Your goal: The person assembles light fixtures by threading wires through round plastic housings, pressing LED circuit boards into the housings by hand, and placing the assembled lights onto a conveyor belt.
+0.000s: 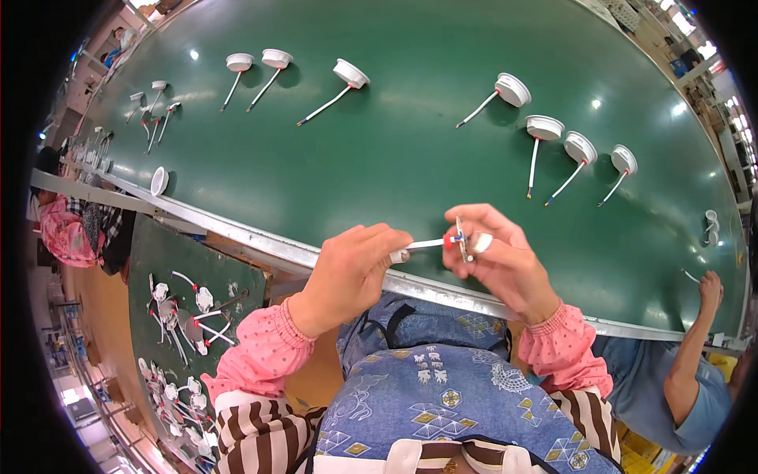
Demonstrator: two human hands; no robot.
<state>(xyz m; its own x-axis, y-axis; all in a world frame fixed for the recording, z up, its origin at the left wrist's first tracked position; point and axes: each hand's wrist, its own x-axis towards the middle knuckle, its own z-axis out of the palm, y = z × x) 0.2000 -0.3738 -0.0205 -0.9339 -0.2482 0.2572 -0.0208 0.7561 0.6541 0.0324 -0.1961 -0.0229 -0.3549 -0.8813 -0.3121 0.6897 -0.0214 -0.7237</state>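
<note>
Hands first: we find both raised close together above the near metal edge of the green conveyor belt [379,158], in front of our patterned blue apron [442,387]. Our left hand [351,268] is curled, its fingertips pinching the white sheathed cable [422,244] near its left end. Our right hand [497,257] is also closed in a pinch, holding a small flat metal piece [460,238] against the cable's red-and-blue wire ends [451,238]; a small white part sits just behind it between the fingers, and we cannot tell what it is.

Handling, as we judge it: the cable looks light and pliant, stiff enough to span the short gap between the hands without sagging. The sheath is the sound place to grip; the thin coloured conductors look easily bent, so they are better steadied than squeezed. The metal piece appears small, rigid and easy to drop, and is best held by its edges.

Appearance: a slim white lead, its sheath ending in one red and one blue tip.

Elsewhere, from left to right: a side tray of similar white fittings [185,312] at lower left, a row of round white lamp housings [513,88] with the same leads lying well apart along the belt, and another person's hand [711,286] resting at the belt's right edge.
</note>
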